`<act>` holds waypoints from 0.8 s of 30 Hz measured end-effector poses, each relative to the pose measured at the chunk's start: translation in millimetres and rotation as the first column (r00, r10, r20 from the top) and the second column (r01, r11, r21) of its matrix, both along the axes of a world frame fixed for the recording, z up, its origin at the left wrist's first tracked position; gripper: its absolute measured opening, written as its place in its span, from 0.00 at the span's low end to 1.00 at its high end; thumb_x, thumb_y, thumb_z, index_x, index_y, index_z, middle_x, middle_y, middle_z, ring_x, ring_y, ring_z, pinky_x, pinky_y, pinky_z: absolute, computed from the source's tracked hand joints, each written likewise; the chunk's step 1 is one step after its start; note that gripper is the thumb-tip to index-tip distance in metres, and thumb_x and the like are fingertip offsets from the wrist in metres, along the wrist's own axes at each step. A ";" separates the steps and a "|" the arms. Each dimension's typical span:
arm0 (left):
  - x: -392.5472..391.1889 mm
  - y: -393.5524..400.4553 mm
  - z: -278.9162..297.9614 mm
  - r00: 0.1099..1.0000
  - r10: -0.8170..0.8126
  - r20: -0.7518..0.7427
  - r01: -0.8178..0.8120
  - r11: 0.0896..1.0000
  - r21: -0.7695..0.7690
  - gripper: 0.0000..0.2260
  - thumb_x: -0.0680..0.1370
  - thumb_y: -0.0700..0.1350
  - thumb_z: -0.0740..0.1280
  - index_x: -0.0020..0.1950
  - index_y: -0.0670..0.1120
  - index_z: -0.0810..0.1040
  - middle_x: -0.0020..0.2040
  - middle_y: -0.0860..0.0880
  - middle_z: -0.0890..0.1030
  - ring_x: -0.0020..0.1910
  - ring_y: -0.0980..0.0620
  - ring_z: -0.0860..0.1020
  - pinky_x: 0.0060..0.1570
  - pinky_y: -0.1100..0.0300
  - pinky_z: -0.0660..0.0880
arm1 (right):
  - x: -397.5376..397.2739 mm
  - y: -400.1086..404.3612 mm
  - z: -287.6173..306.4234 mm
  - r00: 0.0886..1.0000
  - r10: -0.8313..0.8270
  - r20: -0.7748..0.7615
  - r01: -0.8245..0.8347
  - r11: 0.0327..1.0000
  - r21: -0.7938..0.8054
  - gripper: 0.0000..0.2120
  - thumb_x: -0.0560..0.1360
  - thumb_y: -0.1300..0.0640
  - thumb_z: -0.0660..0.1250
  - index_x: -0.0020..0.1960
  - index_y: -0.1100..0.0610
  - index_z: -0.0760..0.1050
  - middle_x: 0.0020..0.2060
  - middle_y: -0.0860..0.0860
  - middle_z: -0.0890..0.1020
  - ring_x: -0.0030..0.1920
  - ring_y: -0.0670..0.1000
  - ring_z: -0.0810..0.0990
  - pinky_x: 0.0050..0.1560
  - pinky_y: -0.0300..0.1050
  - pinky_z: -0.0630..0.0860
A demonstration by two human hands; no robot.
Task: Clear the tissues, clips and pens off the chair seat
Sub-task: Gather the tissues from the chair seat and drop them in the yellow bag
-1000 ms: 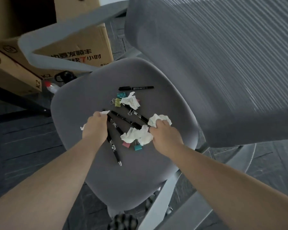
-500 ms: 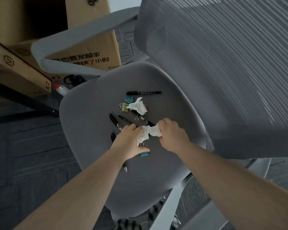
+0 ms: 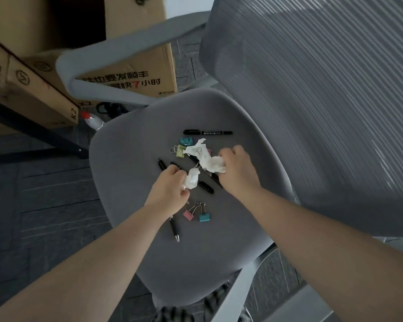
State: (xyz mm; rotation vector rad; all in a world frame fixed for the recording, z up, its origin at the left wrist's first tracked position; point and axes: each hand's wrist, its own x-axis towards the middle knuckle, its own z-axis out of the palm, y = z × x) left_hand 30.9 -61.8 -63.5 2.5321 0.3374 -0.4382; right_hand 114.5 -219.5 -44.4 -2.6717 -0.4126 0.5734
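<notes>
On the grey chair seat (image 3: 130,182) lie pens, clips and tissues. My left hand (image 3: 169,190) is closed on a crumpled white tissue (image 3: 192,178). My right hand (image 3: 239,169) grips another white tissue (image 3: 214,163), which reaches to a third tissue (image 3: 197,149) lying on the seat. A black marker (image 3: 207,132) lies at the back. Teal (image 3: 186,141) and yellow (image 3: 180,151) binder clips sit beside the third tissue. Pink (image 3: 188,214) and teal (image 3: 204,217) clips lie near my left wrist. Black pens (image 3: 205,187) cross under my hands; one pen (image 3: 174,230) pokes out below my left forearm.
The chair's mesh backrest (image 3: 323,112) rises at the right and its grey armrest (image 3: 107,63) arches at the back left. Cardboard boxes (image 3: 137,75) stand behind the chair. A red-capped bottle (image 3: 92,120) lies on the floor by the seat edge. Dark flooring (image 3: 44,194) spreads to the left.
My hands have parted, each holding tissue. The right hand moved back toward the third tissue; the pink and teal clips near my left wrist are now uncovered.
</notes>
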 end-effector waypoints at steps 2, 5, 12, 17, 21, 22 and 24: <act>6.3 6.4 5.9 0.998 0.065 0.020 -0.065 0.998 0.002 0.01 0.72 0.37 0.63 0.41 0.39 0.72 0.49 0.46 0.72 0.43 0.47 0.70 0.38 0.59 0.66 | 10.9 17.6 4.3 1.000 -0.001 0.012 0.000 0.999 0.039 0.14 0.71 0.64 0.66 0.57 0.60 0.72 0.58 0.58 0.69 0.57 0.60 0.70 0.41 0.47 0.67; 8.6 17.2 7.4 0.989 0.139 0.046 -0.140 0.990 0.007 0.05 0.71 0.37 0.64 0.45 0.37 0.75 0.50 0.44 0.74 0.44 0.44 0.74 0.38 0.58 0.67 | 22.1 43.8 0.3 1.000 0.006 -0.011 -0.005 0.998 0.070 0.14 0.71 0.66 0.65 0.56 0.60 0.71 0.58 0.58 0.67 0.55 0.59 0.71 0.41 0.46 0.67; -23.9 41.8 -4.0 0.965 0.263 -0.001 -0.263 0.964 0.043 0.06 0.70 0.36 0.64 0.45 0.38 0.76 0.48 0.47 0.73 0.45 0.45 0.76 0.44 0.52 0.77 | 24.6 79.0 -33.4 0.993 0.040 -0.108 -0.049 0.996 -0.074 0.21 0.72 0.69 0.65 0.63 0.59 0.66 0.62 0.61 0.67 0.59 0.62 0.72 0.50 0.52 0.73; -40.8 51.3 -12.3 0.947 0.322 -0.002 -0.321 0.945 0.058 0.03 0.70 0.35 0.64 0.42 0.38 0.74 0.44 0.48 0.70 0.43 0.44 0.74 0.41 0.53 0.74 | 26.4 80.4 -39.8 0.992 0.103 -0.072 -0.110 0.990 -0.090 0.17 0.73 0.69 0.62 0.61 0.60 0.68 0.58 0.60 0.73 0.60 0.61 0.70 0.44 0.49 0.66; -55.1 47.5 -2.4 0.931 0.364 -0.016 -0.362 0.930 0.069 0.04 0.71 0.37 0.64 0.44 0.37 0.74 0.46 0.43 0.73 0.44 0.43 0.74 0.42 0.51 0.75 | 21.8 71.8 -25.6 0.987 0.159 -0.011 -0.160 0.984 -0.082 0.17 0.72 0.69 0.60 0.60 0.61 0.69 0.57 0.60 0.73 0.59 0.62 0.70 0.43 0.47 0.65; -60.4 45.9 3.2 0.928 0.372 -0.008 -0.370 0.926 0.067 0.04 0.71 0.37 0.65 0.43 0.37 0.74 0.46 0.44 0.72 0.43 0.44 0.73 0.41 0.52 0.73 | 19.1 70.8 -20.0 0.983 0.186 -0.001 -0.186 0.979 -0.083 0.16 0.72 0.69 0.60 0.59 0.62 0.69 0.56 0.60 0.73 0.59 0.62 0.70 0.42 0.48 0.64; -70.4 43.6 15.5 0.925 0.379 0.002 -0.378 0.923 0.070 0.04 0.72 0.37 0.65 0.43 0.37 0.73 0.45 0.46 0.69 0.41 0.46 0.70 0.38 0.55 0.69 | 12.7 70.6 -7.1 0.968 0.249 0.008 -0.248 0.965 -0.091 0.15 0.72 0.69 0.59 0.58 0.61 0.69 0.55 0.60 0.73 0.57 0.62 0.71 0.41 0.48 0.64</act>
